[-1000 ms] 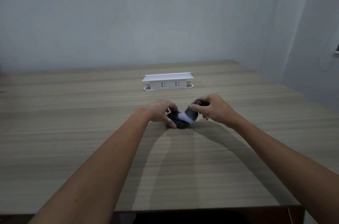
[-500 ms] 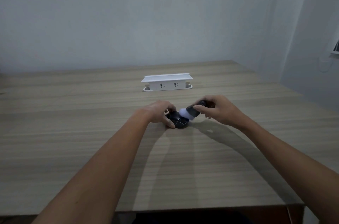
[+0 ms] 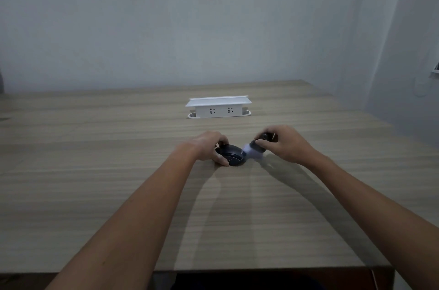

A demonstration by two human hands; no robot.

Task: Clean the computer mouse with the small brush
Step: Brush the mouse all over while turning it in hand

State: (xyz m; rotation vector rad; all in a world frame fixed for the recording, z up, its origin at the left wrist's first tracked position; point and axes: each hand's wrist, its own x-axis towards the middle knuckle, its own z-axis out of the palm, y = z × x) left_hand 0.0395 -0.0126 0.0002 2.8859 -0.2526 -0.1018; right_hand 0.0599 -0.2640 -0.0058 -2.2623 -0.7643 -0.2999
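Observation:
A dark computer mouse lies on the wooden table in the middle of the view. My left hand grips its left side, thumb on the near edge and fingers over the far edge. My right hand holds a small brush with a dark handle and pale bristles. The bristles are blurred and sit at the mouse's right edge; I cannot tell if they touch it.
A white power-socket box stands on the table behind the hands. The table's near edge runs along the bottom and its right edge slants away on the right. Grey walls close the back and right.
The brush has swept off the top of the mouse to its right edge as my right hand drew back to the right. My left hand has kept its hold on the mouse.

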